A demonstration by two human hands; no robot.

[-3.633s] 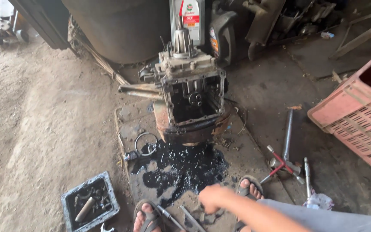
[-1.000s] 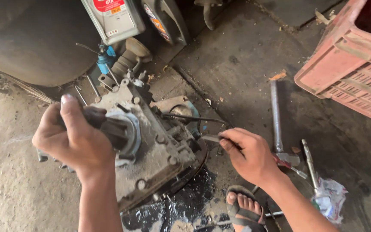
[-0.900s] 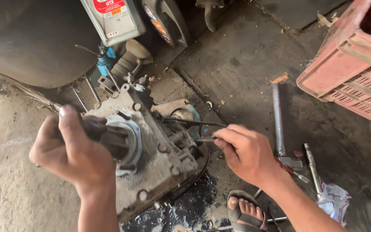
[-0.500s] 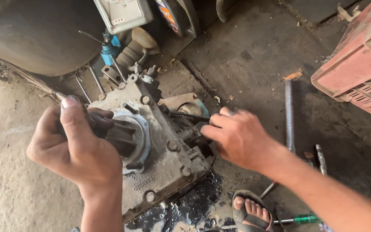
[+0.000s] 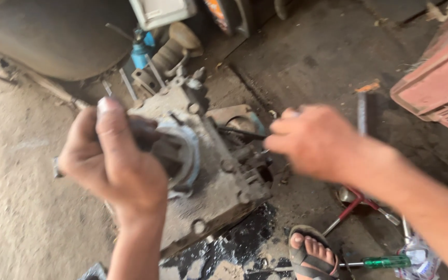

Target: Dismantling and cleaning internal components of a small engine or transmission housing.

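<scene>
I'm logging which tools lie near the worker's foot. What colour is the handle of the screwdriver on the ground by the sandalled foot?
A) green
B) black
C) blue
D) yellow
A: the screwdriver lying on the floor just right of the sandalled foot has a translucent green handle.
</scene>
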